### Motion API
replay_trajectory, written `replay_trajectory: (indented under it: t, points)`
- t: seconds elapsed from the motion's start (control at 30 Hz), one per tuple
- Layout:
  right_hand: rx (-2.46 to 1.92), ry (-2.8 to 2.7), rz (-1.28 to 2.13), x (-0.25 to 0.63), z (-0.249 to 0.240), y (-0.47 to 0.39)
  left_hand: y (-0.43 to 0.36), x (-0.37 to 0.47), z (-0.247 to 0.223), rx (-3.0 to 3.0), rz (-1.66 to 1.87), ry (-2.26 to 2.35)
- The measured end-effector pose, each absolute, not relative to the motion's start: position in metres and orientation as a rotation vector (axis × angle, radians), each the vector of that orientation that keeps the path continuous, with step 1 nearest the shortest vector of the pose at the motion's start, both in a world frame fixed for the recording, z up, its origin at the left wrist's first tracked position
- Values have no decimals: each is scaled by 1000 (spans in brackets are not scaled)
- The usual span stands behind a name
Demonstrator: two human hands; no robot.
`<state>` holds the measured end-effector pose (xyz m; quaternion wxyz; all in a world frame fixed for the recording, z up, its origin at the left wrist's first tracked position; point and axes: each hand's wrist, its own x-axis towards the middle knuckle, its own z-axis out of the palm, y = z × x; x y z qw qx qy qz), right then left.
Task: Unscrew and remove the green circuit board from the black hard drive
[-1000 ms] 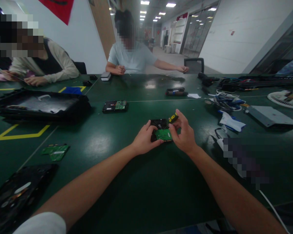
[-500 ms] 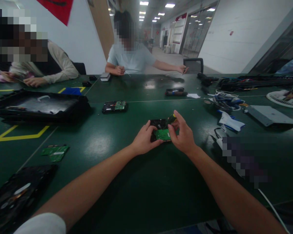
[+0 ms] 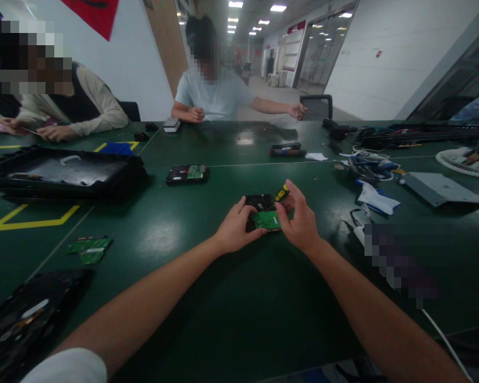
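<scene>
A black hard drive [image 3: 259,201] with a green circuit board [image 3: 266,219] on its near half lies on the green table in front of me. My left hand [image 3: 236,227] grips the drive by its left side, thumb along the near edge and fingers at the far edge. Above the drive's right end, my right hand [image 3: 297,215] holds a screwdriver by its yellow and black handle [image 3: 281,192]. Its tip is too small to make out against the drive.
Another hard drive [image 3: 187,174] lies farther left. Loose green boards [image 3: 90,249] and several black drives [image 3: 32,314] are at near left, below a black tray [image 3: 67,170]. At right are a grey metal plate [image 3: 445,189] and cables [image 3: 371,164]. Two people sit across the table.
The screwdriver handle has turned in my right fingers, so more of its yellow shows. My left hand and the hard drive stay in place.
</scene>
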<state>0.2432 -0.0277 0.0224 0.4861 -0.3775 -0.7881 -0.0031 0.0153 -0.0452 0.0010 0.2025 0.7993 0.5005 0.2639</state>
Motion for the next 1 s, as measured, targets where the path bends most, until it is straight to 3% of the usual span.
replay_trajectory:
  t: [1.0]
  points:
    - [-880,-1889,-16,240,26,-28,-45,16,2,2251,734,1395]
